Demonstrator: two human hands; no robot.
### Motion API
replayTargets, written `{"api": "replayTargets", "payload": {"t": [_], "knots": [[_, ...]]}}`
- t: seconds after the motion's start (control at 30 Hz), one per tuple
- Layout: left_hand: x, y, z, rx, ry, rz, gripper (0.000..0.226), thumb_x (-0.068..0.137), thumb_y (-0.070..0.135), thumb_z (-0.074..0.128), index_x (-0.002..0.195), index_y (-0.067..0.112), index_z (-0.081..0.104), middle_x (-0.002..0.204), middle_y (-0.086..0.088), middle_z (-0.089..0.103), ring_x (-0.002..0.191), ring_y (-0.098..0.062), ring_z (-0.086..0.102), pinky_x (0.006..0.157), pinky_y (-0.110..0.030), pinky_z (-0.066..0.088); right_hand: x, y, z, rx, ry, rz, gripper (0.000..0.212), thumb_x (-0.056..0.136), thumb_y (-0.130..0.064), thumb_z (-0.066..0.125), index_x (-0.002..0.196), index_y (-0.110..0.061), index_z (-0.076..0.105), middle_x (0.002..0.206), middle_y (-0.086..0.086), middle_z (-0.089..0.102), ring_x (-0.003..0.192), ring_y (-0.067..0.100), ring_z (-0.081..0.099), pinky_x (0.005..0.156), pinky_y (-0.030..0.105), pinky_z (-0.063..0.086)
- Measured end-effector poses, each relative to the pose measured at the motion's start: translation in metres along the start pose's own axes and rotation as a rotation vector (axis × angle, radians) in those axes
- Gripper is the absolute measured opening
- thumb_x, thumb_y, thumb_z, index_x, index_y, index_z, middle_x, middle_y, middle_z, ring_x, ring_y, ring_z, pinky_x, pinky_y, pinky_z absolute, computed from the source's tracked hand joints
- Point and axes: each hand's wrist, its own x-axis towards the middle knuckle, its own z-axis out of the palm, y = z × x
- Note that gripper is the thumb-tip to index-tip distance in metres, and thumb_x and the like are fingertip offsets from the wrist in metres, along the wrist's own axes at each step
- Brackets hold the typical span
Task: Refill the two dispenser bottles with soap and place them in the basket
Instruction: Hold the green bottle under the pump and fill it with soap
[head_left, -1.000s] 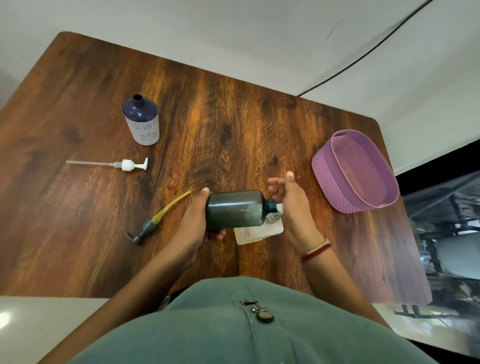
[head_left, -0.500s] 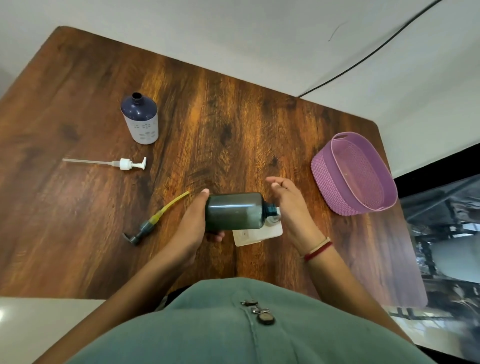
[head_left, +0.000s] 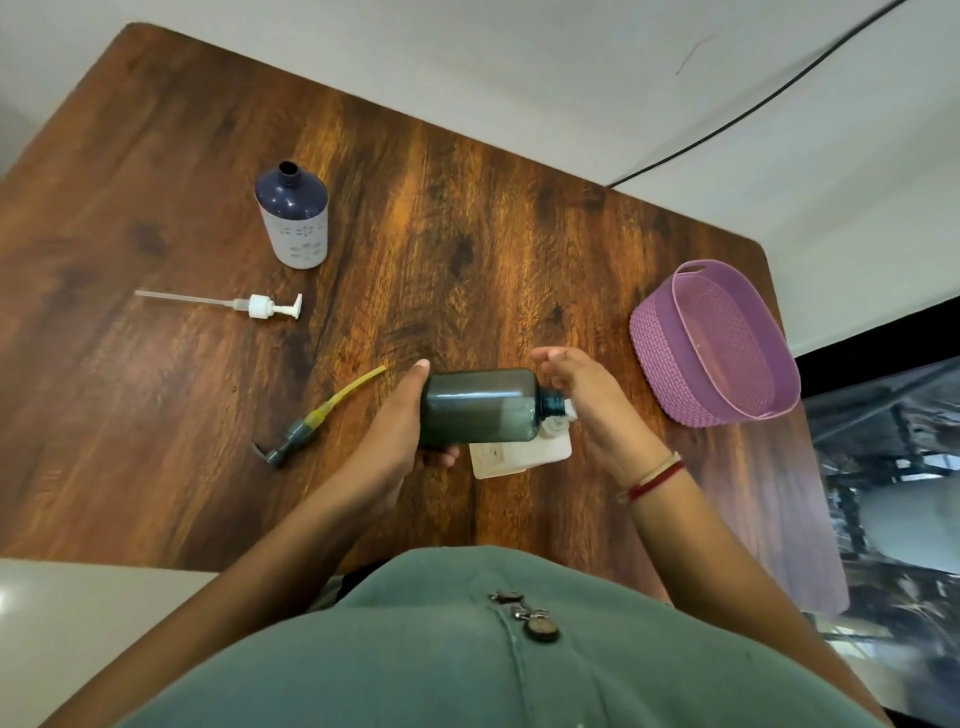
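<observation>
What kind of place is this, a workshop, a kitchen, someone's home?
Probably a plain indoor room, perhaps a home; which room is unclear. The wooden table carries household things: a purple basket, an uncapped navy bottle, a loose white pump. The left hand grips a green bottle.

The lone head-worn view looks steeply down (wide-angle, close in) onto the wooden table (head_left: 467, 234).

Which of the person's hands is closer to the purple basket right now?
The right hand: it hovers beside the basket, apart from it. The left hand grips the green bottle, farther away.
</observation>
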Motion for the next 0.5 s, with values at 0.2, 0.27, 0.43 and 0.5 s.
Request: {"api": "replayTargets", "payload": {"t": [0.2,0.27,0.43,0.5], "knots": [[0.002,0.002,-0.001,0.0,0.006,-0.035,0.036,0.092,0.057,0.042,0.093,0.023,0.054,0.089,-0.013,0.065,0.054,-0.015,0.062,0.045,-0.024,0.047,-0.001,0.003,0.008,-0.124,-0.018,-0.017,0.033,0.102,-0.011,0.033,0.129,-0.019,0.05,0.142,0.008,0.043,0.112,0.014,0.042,0.08,0.023,0.039],[0.001,0.002,-0.001,0.0,0.008,-0.039,0.037,0.092,0.057,0.042,0.095,0.022,0.054,0.091,-0.013,0.064,0.055,-0.015,0.062,0.044,-0.024,0.047,-0.001,0.001,0.007,-0.166,-0.008,-0.053,0.033,0.103,-0.012,0.032,0.131,-0.017,0.05,0.143,0.007,0.042,0.113,0.013,0.04,0.084,0.022,0.037],[-0.003,-0.001,0.005,-0.026,-0.016,-0.014,0.04,0.093,0.056,0.041,0.095,0.02,0.057,0.078,-0.009,0.07,0.05,-0.015,0.062,0.043,-0.023,0.047,0.0,-0.009,-0.008,-0.26,-0.133,-0.031,0.036,0.104,-0.022,0.032,0.132,-0.014,0.052,0.142,0.005,0.046,0.128,0.018,0.041,0.095,0.025,0.027],[-0.002,-0.002,0.007,-0.028,-0.007,-0.018,0.04,0.093,0.056,0.041,0.094,0.019,0.056,0.068,-0.005,0.071,0.048,-0.014,0.061,0.041,-0.022,0.047,0.003,-0.009,-0.01,-0.268,-0.124,-0.067,0.034,0.104,-0.022,0.031,0.128,-0.015,0.055,0.142,0.004,0.046,0.132,0.02,0.038,0.098,0.027,0.027]]}}
